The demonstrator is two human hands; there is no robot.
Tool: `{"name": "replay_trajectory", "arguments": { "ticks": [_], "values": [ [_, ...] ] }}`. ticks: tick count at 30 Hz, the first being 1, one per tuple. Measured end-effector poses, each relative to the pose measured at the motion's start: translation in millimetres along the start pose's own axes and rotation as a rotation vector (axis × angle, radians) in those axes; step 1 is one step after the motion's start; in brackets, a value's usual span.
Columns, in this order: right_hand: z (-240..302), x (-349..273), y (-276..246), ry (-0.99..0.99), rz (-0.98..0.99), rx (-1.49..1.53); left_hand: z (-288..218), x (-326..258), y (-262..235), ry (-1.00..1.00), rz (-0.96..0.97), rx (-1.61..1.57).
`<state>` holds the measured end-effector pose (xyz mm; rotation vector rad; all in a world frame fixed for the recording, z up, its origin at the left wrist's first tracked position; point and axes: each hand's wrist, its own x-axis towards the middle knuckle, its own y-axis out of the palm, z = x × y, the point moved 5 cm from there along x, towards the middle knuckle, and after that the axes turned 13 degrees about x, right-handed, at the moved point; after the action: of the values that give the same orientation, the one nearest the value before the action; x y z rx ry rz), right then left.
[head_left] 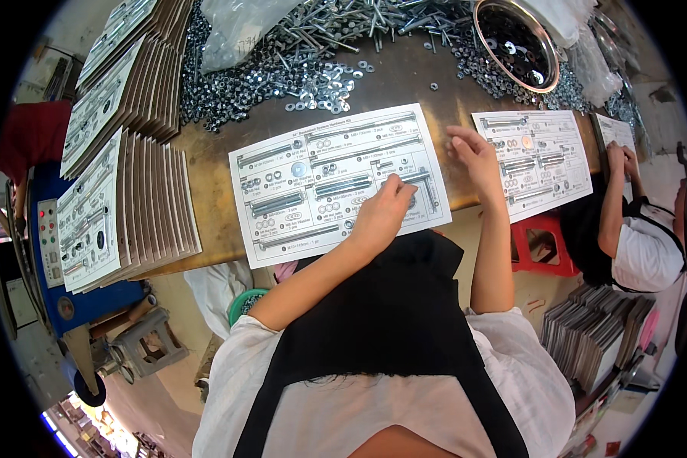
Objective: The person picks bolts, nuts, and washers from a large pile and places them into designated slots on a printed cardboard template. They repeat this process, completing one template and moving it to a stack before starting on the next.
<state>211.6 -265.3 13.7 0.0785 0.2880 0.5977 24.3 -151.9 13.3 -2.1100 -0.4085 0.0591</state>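
In front of me, a white printed card (pixel 286 248) lies at the table's near edge. It shows bolts, nuts and washers; I cannot tell for each whether it is printed or real. My left hand (pixel 382 210) rests on the card's right half, fingers pressed together beside a T-shaped metal piece (pixel 426 187). Whatever those fingertips hold, if anything, is hidden. Just off the card's right edge, my right hand (pixel 477 160) is raised, thumb and fingers apart and nothing visible in it. A second printed card (pixel 542 187) lies to its right.
Loose nuts, washers (pixel 332 88) and bolts (pixel 343 23) are heaped along the far side. A round metal-rimmed bowl (pixel 548 76) holds washers. Stacked cards (pixel 91 214) stand at the left. A co-worker's hands (pixel 622 159) touch another card, beyond a red stool (pixel 543 244).
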Motion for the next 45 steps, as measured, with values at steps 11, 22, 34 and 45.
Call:
{"name": "replay_trajectory", "arguments": {
  "ticks": [11,22,34,45],
  "values": [
    [13.5,18.7,161.8,-0.269,0.374,-0.234,237.6,33.2,-171.5,-0.456,-0.674,0.222],
    [-54.2,107.6,371.7,-0.562,0.49,-0.576,315.7,26.1,-162.9,-0.464,-0.61,0.087],
    [-55.8,100.9,361.2,-0.54,0.487,-0.765,283.6,30.8,-161.4,-0.447,-0.415,0.181],
    [-62.7,90.5,378.3,-0.513,0.533,-0.657,305.7,10.2,-162.9,-0.401,-0.389,-0.063]
  ]
}}
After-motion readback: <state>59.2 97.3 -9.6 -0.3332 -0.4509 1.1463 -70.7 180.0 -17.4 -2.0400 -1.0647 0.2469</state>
